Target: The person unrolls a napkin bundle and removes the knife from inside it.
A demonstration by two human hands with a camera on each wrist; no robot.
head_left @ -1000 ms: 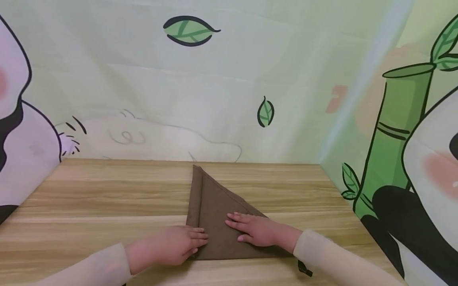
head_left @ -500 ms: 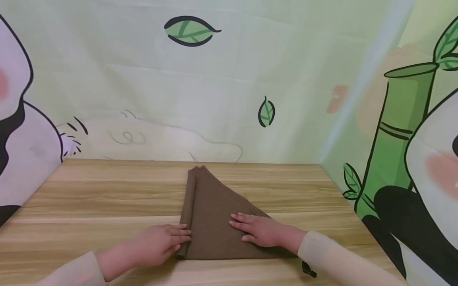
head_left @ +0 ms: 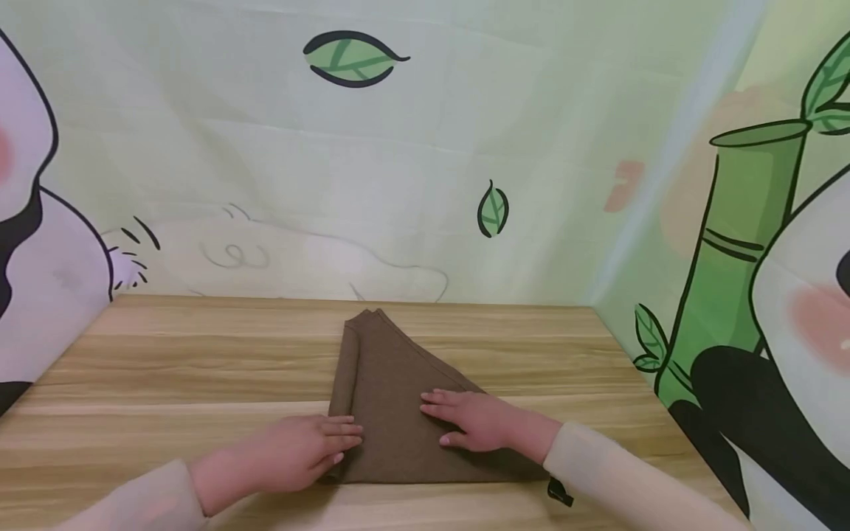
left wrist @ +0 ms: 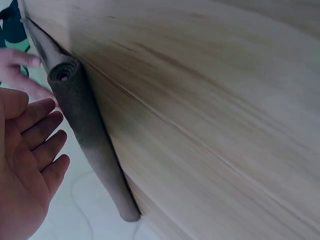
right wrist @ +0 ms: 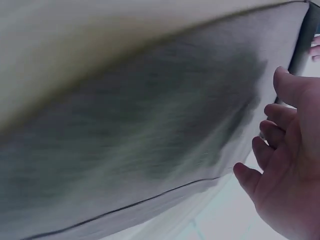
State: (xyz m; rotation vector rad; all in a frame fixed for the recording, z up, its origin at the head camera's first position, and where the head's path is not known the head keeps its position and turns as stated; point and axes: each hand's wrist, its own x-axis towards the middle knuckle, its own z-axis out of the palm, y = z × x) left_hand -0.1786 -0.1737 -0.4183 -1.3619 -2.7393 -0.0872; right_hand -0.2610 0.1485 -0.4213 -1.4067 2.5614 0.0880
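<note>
A brown cloth lies on the table as a rough triangle, its left edge wound into a narrow roll. The left wrist view shows the spiral end of that roll. My left hand rests across the roll's near end with fingers extended; they reach just onto the flat part. Spread over the middle of the cloth, near its slanted edge, is my right hand, fingers straight. In the right wrist view the flat cloth stretches beside my right hand.
A small black piece like a strap or buckle sticks out by the right sleeve. The wooden table ends at a printed backdrop with leaves, bamboo and pandas.
My left hand moved left with the rolled edge, then slid slightly right onto the cloth again. The roll lies further left than before. My right hand stayed almost in place.
</note>
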